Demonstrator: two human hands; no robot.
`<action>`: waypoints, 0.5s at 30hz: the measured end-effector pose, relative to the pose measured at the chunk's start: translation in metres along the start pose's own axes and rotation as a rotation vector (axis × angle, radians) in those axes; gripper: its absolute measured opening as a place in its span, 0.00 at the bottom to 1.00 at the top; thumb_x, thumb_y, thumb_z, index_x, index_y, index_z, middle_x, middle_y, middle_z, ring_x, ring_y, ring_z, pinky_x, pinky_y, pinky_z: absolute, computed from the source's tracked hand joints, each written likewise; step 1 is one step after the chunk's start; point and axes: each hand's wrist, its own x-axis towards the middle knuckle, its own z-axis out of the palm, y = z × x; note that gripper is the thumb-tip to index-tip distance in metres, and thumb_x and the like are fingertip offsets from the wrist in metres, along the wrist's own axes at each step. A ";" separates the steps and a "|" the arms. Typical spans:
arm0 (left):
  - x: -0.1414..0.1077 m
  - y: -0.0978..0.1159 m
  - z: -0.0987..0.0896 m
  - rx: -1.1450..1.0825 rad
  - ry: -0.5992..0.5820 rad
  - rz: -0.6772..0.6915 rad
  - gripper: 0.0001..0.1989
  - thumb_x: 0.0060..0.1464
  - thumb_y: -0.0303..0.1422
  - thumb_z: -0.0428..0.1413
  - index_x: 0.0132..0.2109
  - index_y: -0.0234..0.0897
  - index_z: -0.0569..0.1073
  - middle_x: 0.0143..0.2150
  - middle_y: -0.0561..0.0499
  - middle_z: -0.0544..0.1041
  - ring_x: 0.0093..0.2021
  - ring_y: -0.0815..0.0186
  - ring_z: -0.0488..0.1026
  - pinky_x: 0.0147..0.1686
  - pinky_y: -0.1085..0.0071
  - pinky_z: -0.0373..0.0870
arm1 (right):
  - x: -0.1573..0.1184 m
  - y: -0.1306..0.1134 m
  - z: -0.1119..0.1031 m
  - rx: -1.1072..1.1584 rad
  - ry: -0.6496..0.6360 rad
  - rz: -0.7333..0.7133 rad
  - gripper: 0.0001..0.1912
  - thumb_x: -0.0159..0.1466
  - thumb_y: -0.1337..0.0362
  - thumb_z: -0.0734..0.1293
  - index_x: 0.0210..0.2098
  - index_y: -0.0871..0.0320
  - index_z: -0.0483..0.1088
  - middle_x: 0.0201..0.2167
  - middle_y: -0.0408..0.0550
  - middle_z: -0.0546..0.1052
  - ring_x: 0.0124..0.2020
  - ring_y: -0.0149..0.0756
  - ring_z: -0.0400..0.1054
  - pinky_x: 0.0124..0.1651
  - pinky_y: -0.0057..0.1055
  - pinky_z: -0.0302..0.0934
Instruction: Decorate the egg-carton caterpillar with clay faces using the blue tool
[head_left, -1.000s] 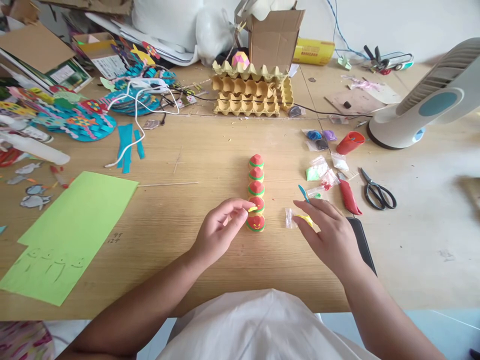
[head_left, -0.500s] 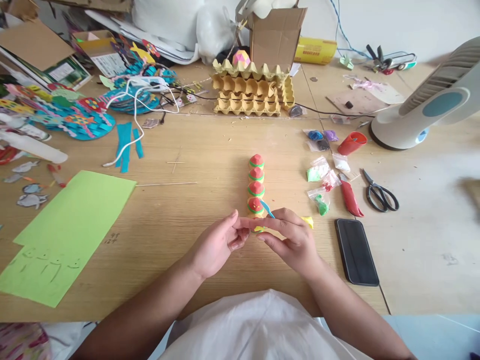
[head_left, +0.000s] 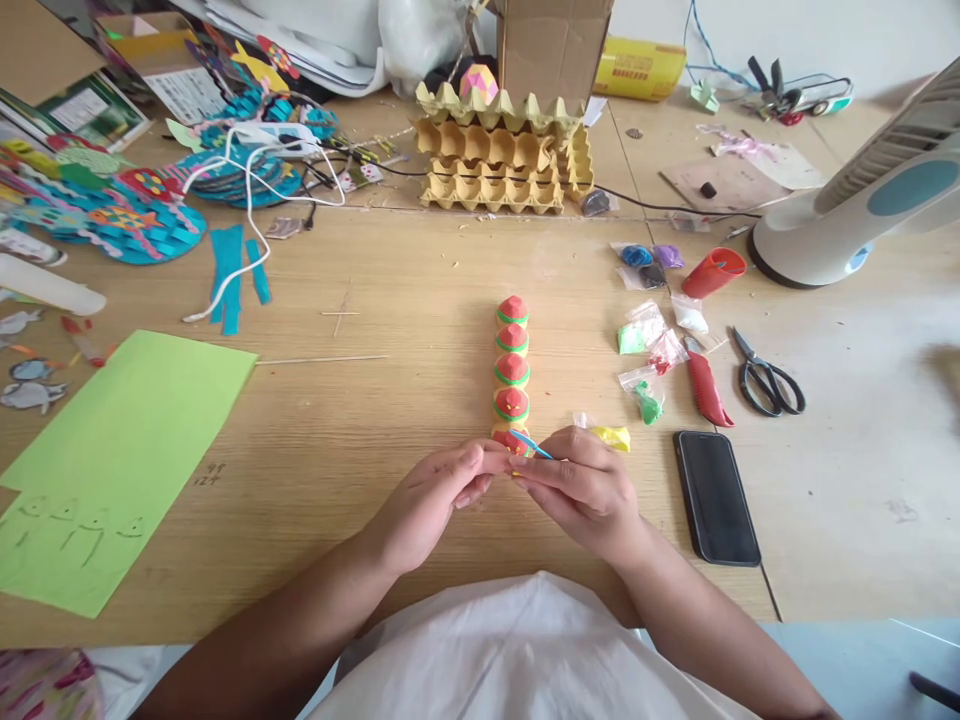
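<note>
A row of several egg-carton cups [head_left: 512,371] stands in front of me, each capped in red with a green band; the nearest ones carry small yellow bits. In my right hand [head_left: 585,490] is a slim blue plastic modelling tool [head_left: 531,444], its tip over the nearest cup. My left hand [head_left: 439,497] is curled, thumb against the fingers, with fingertips meeting those of my right hand just before the row. A speck of yellow [head_left: 516,473] shows where they meet; what the left fingers hold is hidden. Yellow clay [head_left: 611,437] lies beyond my right hand.
On the right are bags of coloured clay [head_left: 646,400], a red cutter [head_left: 708,388], scissors [head_left: 769,375], a phone [head_left: 718,498], a red cup [head_left: 714,272] and a white appliance [head_left: 847,215]. Green paper [head_left: 135,450] lies left. Egg cartons [head_left: 491,185] stand at the back.
Both hands have drawn slightly toward me. The blue tool's tip has shifted from the second-nearest cup to the nearest one, which shows more now. The camera view has tilted a little.
</note>
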 end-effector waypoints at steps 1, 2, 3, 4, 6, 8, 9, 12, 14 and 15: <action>-0.001 0.000 0.000 0.052 0.016 0.034 0.25 0.70 0.48 0.43 0.52 0.43 0.82 0.48 0.43 0.76 0.34 0.65 0.66 0.32 0.67 0.64 | 0.000 0.000 -0.001 0.003 0.005 0.008 0.18 0.66 0.72 0.70 0.52 0.47 0.76 0.33 0.46 0.79 0.32 0.37 0.75 0.35 0.36 0.69; -0.001 0.000 0.001 0.107 0.043 0.075 0.24 0.70 0.47 0.44 0.53 0.44 0.81 0.49 0.44 0.76 0.35 0.65 0.67 0.34 0.67 0.66 | 0.000 -0.001 -0.001 0.011 0.013 0.029 0.17 0.66 0.72 0.69 0.50 0.48 0.77 0.33 0.46 0.79 0.32 0.37 0.75 0.35 0.36 0.69; -0.001 0.000 0.001 0.159 0.082 0.123 0.22 0.70 0.45 0.46 0.54 0.44 0.81 0.49 0.44 0.76 0.36 0.66 0.68 0.35 0.67 0.67 | 0.000 -0.002 -0.002 0.026 0.020 0.061 0.15 0.65 0.73 0.70 0.48 0.49 0.77 0.32 0.46 0.78 0.32 0.37 0.75 0.35 0.36 0.69; -0.001 0.001 0.003 0.203 0.128 0.176 0.20 0.70 0.44 0.48 0.55 0.44 0.80 0.49 0.44 0.76 0.36 0.66 0.69 0.36 0.68 0.68 | 0.000 -0.002 -0.002 0.048 0.025 0.100 0.13 0.65 0.73 0.70 0.46 0.50 0.77 0.32 0.46 0.78 0.32 0.36 0.74 0.35 0.35 0.69; -0.001 0.002 0.005 0.259 0.199 0.269 0.17 0.69 0.40 0.50 0.56 0.43 0.79 0.48 0.45 0.76 0.37 0.65 0.71 0.35 0.69 0.69 | 0.000 -0.003 -0.003 0.097 0.029 0.180 0.09 0.64 0.72 0.71 0.41 0.52 0.76 0.30 0.45 0.76 0.31 0.36 0.73 0.34 0.35 0.68; 0.000 0.002 0.006 0.282 0.239 0.319 0.15 0.69 0.38 0.51 0.55 0.43 0.79 0.47 0.45 0.76 0.40 0.64 0.73 0.35 0.70 0.70 | -0.001 -0.003 -0.002 0.156 0.021 0.244 0.06 0.64 0.71 0.71 0.38 0.53 0.75 0.28 0.43 0.75 0.30 0.35 0.70 0.35 0.35 0.67; 0.001 0.002 0.006 0.284 0.254 0.328 0.14 0.69 0.37 0.52 0.53 0.43 0.79 0.47 0.46 0.76 0.41 0.64 0.73 0.36 0.70 0.70 | -0.002 -0.003 0.000 0.185 0.017 0.272 0.06 0.64 0.71 0.71 0.37 0.53 0.74 0.27 0.43 0.74 0.30 0.35 0.69 0.35 0.35 0.66; 0.004 -0.001 0.005 0.272 0.291 0.338 0.11 0.68 0.34 0.53 0.50 0.43 0.80 0.45 0.47 0.76 0.43 0.65 0.73 0.38 0.71 0.70 | -0.006 0.000 0.004 0.277 0.016 0.358 0.07 0.64 0.68 0.72 0.34 0.53 0.70 0.27 0.41 0.72 0.30 0.33 0.65 0.36 0.34 0.64; 0.006 -0.003 0.004 0.268 0.303 0.342 0.11 0.68 0.34 0.53 0.50 0.43 0.80 0.44 0.48 0.76 0.42 0.65 0.73 0.38 0.71 0.70 | -0.008 0.001 0.007 0.349 0.019 0.430 0.09 0.64 0.65 0.73 0.32 0.53 0.68 0.29 0.42 0.71 0.30 0.33 0.64 0.35 0.33 0.63; 0.006 -0.004 0.004 0.269 0.307 0.344 0.10 0.68 0.34 0.53 0.50 0.43 0.79 0.44 0.48 0.76 0.42 0.65 0.73 0.38 0.71 0.70 | -0.009 0.002 0.008 0.386 0.024 0.465 0.10 0.64 0.63 0.73 0.32 0.54 0.67 0.29 0.42 0.71 0.30 0.33 0.64 0.34 0.32 0.62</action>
